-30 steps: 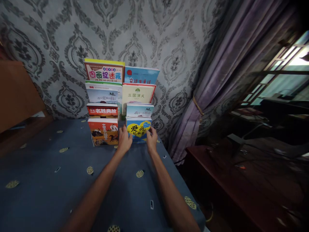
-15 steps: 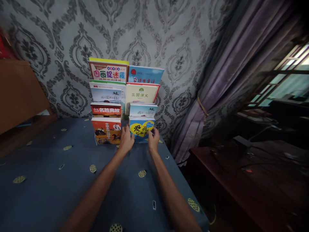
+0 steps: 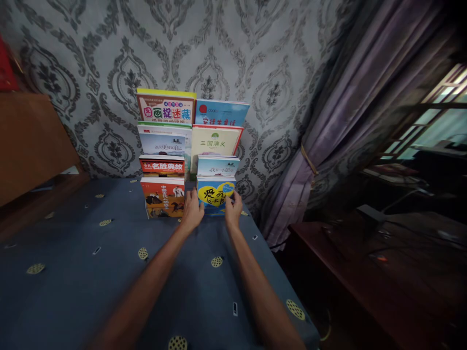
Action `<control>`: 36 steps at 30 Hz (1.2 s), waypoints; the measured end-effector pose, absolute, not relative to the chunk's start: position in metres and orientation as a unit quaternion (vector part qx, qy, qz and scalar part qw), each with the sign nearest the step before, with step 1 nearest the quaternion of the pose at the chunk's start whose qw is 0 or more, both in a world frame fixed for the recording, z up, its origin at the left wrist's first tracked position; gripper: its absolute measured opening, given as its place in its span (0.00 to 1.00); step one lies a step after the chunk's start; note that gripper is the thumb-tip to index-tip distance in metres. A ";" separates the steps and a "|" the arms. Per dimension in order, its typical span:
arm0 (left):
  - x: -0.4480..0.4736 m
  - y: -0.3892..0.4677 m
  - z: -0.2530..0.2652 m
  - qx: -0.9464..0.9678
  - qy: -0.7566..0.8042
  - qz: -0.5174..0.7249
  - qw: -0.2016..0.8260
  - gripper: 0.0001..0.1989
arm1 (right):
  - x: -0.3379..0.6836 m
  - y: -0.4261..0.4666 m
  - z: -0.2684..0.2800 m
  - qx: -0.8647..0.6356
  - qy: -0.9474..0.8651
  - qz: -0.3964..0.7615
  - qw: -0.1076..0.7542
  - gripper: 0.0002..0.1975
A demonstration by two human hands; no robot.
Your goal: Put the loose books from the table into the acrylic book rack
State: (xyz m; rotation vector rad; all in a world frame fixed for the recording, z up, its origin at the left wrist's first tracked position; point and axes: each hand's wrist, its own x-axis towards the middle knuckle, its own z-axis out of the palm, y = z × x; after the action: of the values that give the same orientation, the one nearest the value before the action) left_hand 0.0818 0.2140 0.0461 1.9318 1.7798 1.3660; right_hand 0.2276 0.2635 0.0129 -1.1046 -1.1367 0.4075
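A blue book with a yellow heart on its cover (image 3: 211, 194) stands upright at the front right of a tiered group of books. My left hand (image 3: 192, 209) grips its left edge, and my right hand (image 3: 233, 208) grips its right edge, the thumbs toward the cover. Left of it stands an orange-red book (image 3: 164, 197) with horses and figures. Behind the blue book rise a pale blue book (image 3: 218, 166), a cream book (image 3: 213, 141) and a blue book (image 3: 222, 113). What holds the books up is mostly hidden.
The books stand on a bed-like surface with a dark blue patterned cloth (image 3: 120, 262), against patterned wallpaper (image 3: 233, 43). A purple curtain (image 3: 328, 121) hangs at the right, above a dark red table (image 3: 350, 272). At the left is a brown wooden box-like piece (image 3: 32, 141).
The whole view has shifted slightly, so everything sits a little further right. Both hands stay at the sides of the blue book with the yellow heart.
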 end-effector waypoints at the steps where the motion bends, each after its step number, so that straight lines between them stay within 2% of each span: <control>1: 0.081 0.214 0.046 0.651 0.599 0.458 0.092 0.33 | 0.227 0.264 0.012 -0.491 -0.508 0.185 0.683 0.24; 7: 0.077 0.215 0.047 0.658 0.589 0.457 0.106 0.34 | 0.229 0.262 0.017 -0.505 -0.520 0.177 0.666 0.24; 12: 0.084 0.217 0.052 0.637 0.585 0.492 0.101 0.38 | 0.230 0.241 0.054 -0.523 -0.592 -0.032 0.613 0.23; 16: 0.090 0.218 0.060 0.628 0.589 0.501 0.084 0.38 | 0.214 0.229 0.086 -0.466 -0.715 -0.112 0.509 0.20; 20: 0.091 0.219 0.065 0.631 0.594 0.493 0.074 0.36 | 0.198 0.229 0.098 -0.441 -0.786 -0.134 0.412 0.22; 23: 0.090 0.220 0.066 0.635 0.596 0.486 0.074 0.37 | 0.195 0.231 0.096 -0.453 -0.793 -0.143 0.381 0.23; 36: 0.091 0.220 0.067 0.634 0.600 0.482 0.081 0.35 | 0.194 0.233 0.093 -0.459 -0.789 -0.146 0.382 0.22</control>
State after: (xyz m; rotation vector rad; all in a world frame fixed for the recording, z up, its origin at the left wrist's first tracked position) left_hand 0.0914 0.2199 0.0672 1.8941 1.7921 1.4415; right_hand 0.1939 0.2334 0.0935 -1.1716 -2.0130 -0.3723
